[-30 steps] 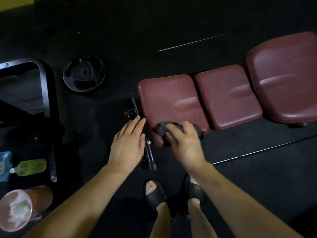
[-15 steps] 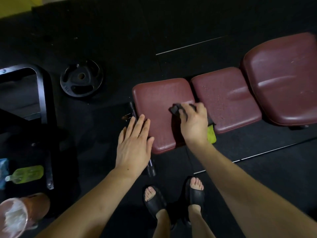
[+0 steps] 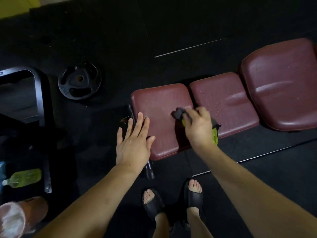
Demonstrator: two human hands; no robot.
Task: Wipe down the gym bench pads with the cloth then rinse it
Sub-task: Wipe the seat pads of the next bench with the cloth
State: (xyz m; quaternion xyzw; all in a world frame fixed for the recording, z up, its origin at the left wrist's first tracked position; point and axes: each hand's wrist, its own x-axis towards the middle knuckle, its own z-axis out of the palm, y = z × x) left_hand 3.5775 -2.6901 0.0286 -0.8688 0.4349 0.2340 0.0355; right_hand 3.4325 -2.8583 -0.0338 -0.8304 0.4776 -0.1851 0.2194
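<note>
Wiping is the step in hand. Left hand [image 3: 133,143], at nine o'clock of the nearest pad [image 3: 159,107], lies flat with fingers straight on its edge, holding nothing. Right hand [image 3: 197,127], at the pad's three o'clock, grips the cloth [image 3: 215,136] against it. Next, I judge, strokes toward the two unwiped pads [image 3: 223,100] at two o'clock.

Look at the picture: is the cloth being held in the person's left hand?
No, the right hand grips the cloth on the bench pad, while the left hand lies flat with straight fingers.
</note>
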